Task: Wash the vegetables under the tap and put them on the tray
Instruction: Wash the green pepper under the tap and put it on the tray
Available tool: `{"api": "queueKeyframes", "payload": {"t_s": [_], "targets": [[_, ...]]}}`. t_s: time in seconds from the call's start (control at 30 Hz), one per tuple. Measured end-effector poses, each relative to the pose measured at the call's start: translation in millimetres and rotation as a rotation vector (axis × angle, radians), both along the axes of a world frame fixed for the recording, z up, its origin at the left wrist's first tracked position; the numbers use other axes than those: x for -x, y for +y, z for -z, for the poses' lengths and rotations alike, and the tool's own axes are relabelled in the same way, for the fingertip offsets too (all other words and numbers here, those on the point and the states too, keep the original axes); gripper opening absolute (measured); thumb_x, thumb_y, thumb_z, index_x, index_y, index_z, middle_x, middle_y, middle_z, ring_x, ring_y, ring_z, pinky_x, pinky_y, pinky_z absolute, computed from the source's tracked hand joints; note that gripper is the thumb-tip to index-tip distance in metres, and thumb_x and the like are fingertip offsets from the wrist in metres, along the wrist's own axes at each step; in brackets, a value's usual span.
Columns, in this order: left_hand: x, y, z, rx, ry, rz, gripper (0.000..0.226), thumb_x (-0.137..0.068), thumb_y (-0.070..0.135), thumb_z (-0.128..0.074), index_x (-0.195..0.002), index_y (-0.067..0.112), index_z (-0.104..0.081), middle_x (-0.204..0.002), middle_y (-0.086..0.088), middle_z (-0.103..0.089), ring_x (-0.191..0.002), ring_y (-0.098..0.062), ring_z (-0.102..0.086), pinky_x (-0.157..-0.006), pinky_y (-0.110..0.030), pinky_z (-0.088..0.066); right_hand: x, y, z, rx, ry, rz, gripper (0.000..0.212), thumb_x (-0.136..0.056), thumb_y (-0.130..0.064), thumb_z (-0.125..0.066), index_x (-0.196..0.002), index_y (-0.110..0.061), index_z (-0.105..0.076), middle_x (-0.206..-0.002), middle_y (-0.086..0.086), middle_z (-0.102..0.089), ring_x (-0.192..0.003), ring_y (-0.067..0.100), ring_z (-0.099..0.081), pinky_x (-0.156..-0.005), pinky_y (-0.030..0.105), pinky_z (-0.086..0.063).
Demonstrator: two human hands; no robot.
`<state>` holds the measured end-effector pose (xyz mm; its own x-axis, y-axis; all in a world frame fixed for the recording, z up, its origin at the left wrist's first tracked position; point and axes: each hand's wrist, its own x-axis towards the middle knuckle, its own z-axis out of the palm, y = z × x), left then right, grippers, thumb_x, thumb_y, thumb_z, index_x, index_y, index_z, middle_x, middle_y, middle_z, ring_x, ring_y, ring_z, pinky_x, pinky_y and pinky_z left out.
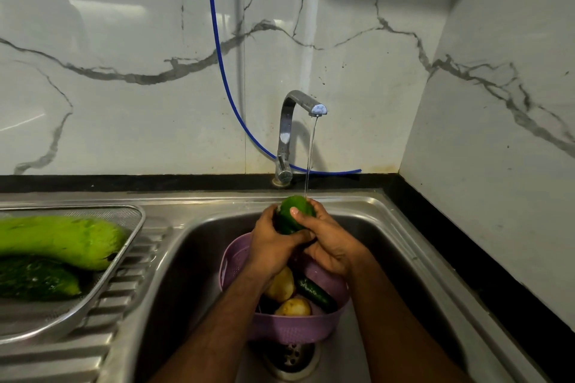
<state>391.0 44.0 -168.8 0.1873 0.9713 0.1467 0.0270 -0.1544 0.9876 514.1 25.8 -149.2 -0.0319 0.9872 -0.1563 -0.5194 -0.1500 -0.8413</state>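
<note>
A round green vegetable [292, 211] is held under the running stream from the steel tap [300, 102]. My left hand [273, 246] grips it from the left and below. My right hand [329, 242] grips it from the right, thumb across its front. Under my hands a purple basket [298, 331] sits in the sink [193, 274] with two yellowish potatoes [281, 284] and a dark green cucumber [314, 292]. On the left drainboard a steel mesh tray [124, 218] holds a long pale green gourd [62, 239] and a dark green cucumber-like vegetable [34, 278].
A blue hose [217, 40] hangs down the marble wall and runs behind the tap. The sink drain [291, 357] lies just in front of the basket. A black counter edge [451, 242] borders the sink at the right.
</note>
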Motion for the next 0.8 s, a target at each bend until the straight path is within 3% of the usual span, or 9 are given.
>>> {"api": "queueKeyframes", "payload": {"t_s": [0.17, 0.23, 0.33, 0.4, 0.47, 0.53, 0.6, 0.7, 0.8], "targets": [[-4.8, -4.4, 5.2, -0.163, 0.157, 0.011, 0.076, -0.069, 0.009, -0.087, -0.132, 0.029, -0.051, -0.123, 0.01, -0.057, -0.116, -0.013, -0.056, -0.101, -0.042, -0.052, 7.6, 20.7, 14.7, 0.109, -0.51, 0.31, 0.04, -0.09, -0.049, -0.072, -0.122, -0.028, -0.058, -0.118, 0.007, -0.068, -0.104, 0.022, -0.069, -0.092, 0.045, -0.061], [-6.4, -3.8, 7.3, -0.237, 0.232, 0.017, 0.081, -0.068, 0.009, -0.087, -0.139, 0.022, -0.049, -0.132, 0.007, -0.054, -0.123, -0.013, -0.052, -0.106, -0.04, -0.048, 9.7, 23.1, 13.2, 0.163, -0.569, 0.389, 0.049, -0.083, -0.062, -0.07, -0.119, -0.03, -0.059, -0.115, 0.004, -0.067, -0.103, 0.023, -0.068, -0.095, 0.047, -0.058], [-7.0, -4.4, 10.7, -0.294, 0.354, 0.05, 0.092, -0.07, 0.008, -0.086, -0.149, 0.018, -0.039, -0.149, 0.001, -0.044, -0.136, -0.015, -0.042, -0.112, -0.039, -0.042, 8.2, 26.8, 10.8, 0.254, -0.508, 0.371, 0.067, -0.072, -0.078, -0.066, -0.12, -0.032, -0.059, -0.117, 0.007, -0.064, -0.105, 0.028, -0.066, -0.096, 0.051, -0.057], [-5.9, -4.0, 12.7, -0.271, 0.337, 0.058, 0.089, -0.073, 0.002, -0.082, -0.149, 0.02, -0.038, -0.146, 0.006, -0.046, -0.132, -0.01, -0.046, -0.108, -0.031, -0.046, 9.9, 26.7, 9.8, 0.258, -0.434, 0.354, 0.054, -0.086, -0.07, -0.062, -0.123, -0.03, -0.059, -0.119, 0.01, -0.063, -0.105, 0.03, -0.065, -0.093, 0.05, -0.058], [-4.3, -4.7, 10.9, -0.203, 0.259, 0.082, 0.086, -0.076, -0.001, -0.079, -0.144, 0.028, -0.036, -0.126, 0.019, -0.05, -0.112, 0.003, -0.053, -0.088, -0.011, -0.05, 12.5, 23.6, 6.5, 0.209, -0.278, 0.335, 0.04, -0.097, -0.056, -0.058, -0.121, -0.025, -0.063, -0.119, 0.013, -0.064, -0.106, 0.031, -0.066, -0.084, 0.044, -0.062], [-2.2, -3.7, 10.2, -0.126, 0.158, 0.122, 0.087, -0.079, 0.002, -0.078, -0.143, 0.035, -0.03, -0.115, 0.021, -0.049, -0.099, 0.006, -0.053, -0.072, -0.009, -0.052, 12.8, 20.6, 2.4, 0.103, -0.258, 0.321, 0.024, -0.102, -0.037, -0.056, -0.115, -0.019, -0.066, -0.12, 0.014, -0.064, -0.105, 0.028, -0.066, -0.073, 0.037, -0.061], [-2.3, -2.5, 10.9, -0.07, 0.072, 0.133, 0.086, -0.081, 0.009, -0.079, -0.144, 0.036, -0.027, -0.117, 0.018, -0.049, -0.103, 0.0, -0.056, -0.076, -0.018, -0.057, 12.5, 17.9, -0.9, 0.01, -0.259, 0.298, 0.014, -0.102, -0.02, -0.057, -0.112, -0.016, -0.065, -0.119, 0.012, -0.063, -0.103, 0.024, -0.064, -0.069, 0.032, -0.06], [-1.2, -2.1, 9.3, -0.009, -0.02, 0.083, 0.081, -0.081, 0.018, -0.08, -0.145, 0.031, -0.032, -0.128, 0.011, -0.053, -0.115, -0.01, -0.058, -0.093, -0.034, -0.057, 12.9, 15.3, -1.6, -0.071, -0.259, 0.262, 0.023, -0.094, -0.005, -0.061, -0.112, -0.018, -0.064, -0.12, 0.011, -0.064, -0.11, 0.029, -0.064, -0.078, 0.038, -0.062], [2.5, 1.0, 9.9, -0.04, -0.045, 0.075, 0.069, -0.079, 0.011, -0.081, -0.136, 0.029, -0.046, -0.124, 0.011, -0.059, -0.111, -0.005, -0.059, -0.085, -0.02, -0.057, 8.4, 13.3, 0.0, -0.069, -0.281, 0.203, 0.034, -0.09, 0.001, -0.065, -0.117, -0.019, -0.064, -0.126, 0.013, -0.062, -0.116, 0.032, -0.062, -0.094, 0.046, -0.059]]}}
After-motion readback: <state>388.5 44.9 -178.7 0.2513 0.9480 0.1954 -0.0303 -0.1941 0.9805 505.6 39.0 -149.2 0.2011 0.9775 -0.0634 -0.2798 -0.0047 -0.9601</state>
